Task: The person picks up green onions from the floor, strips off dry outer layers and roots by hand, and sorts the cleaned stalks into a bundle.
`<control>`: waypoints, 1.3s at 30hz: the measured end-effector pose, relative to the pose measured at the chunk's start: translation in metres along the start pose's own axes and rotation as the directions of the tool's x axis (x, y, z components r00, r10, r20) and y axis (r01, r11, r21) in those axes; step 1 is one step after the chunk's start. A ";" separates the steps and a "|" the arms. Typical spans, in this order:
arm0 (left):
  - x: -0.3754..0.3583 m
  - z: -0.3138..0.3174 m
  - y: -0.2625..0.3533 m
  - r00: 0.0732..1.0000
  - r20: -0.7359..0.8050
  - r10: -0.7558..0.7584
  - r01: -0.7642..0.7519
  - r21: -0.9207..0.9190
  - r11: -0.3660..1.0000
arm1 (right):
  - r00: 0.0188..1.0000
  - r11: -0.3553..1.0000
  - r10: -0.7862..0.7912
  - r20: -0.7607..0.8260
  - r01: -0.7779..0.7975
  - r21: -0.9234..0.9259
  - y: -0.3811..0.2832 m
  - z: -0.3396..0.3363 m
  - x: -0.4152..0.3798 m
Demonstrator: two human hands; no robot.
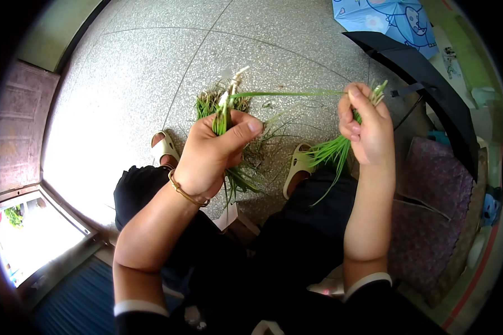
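My left hand (209,148) is closed around a bunch of chives (222,121), whose pale root ends point up and whose green leaves droop below the fist. Across from it, my right hand (369,125) holds a second bunch of chives (331,152), stems poking out above the fingers and leaves hanging down to the left. A single long green blade (290,94) stretches between the two hands, its right end at my right thumb and fingertips. Beneath and behind my left hand, a pile of chives (207,104) with loose trimmings lies on the floor.
Two sandals (165,147) are on my feet on the speckled floor (134,72). An open black umbrella (430,78) stands at the right, with a blue patterned umbrella (397,22) behind it. A purple patterned cloth (425,223) lies beside my right arm.
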State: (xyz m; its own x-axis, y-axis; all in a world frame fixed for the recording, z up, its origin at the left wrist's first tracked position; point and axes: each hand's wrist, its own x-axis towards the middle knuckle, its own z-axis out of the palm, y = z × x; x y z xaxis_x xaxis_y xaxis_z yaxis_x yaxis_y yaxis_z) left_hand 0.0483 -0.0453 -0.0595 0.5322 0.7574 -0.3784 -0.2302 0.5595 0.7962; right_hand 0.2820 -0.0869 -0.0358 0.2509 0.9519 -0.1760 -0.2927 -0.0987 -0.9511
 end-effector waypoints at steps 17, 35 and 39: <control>0.002 0.002 0.002 0.989 0.141 0.047 -0.028 -0.137 0.990 | 0.949 0.983 0.095 0.300 -0.042 -0.177 0.014 0.026 -0.009; 0.000 0.004 -0.003 0.963 0.056 0.262 -0.268 0.154 0.951 | 0.966 0.990 0.071 0.247 -0.038 -0.138 0.028 0.044 -0.013; 0.004 0.004 -0.006 0.967 0.094 0.238 -0.256 0.362 0.896 | 0.960 0.994 0.097 0.263 -0.082 -0.067 0.026 0.046 -0.014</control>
State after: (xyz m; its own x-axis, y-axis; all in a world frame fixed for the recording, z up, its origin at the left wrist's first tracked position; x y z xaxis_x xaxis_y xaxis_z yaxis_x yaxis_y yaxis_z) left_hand 0.0553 -0.0473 -0.0636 0.5361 0.8338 -0.1321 -0.0475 0.1860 0.9814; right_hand 0.2284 -0.0891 -0.0462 -0.0298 0.9804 -0.1948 -0.2499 -0.1961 -0.9482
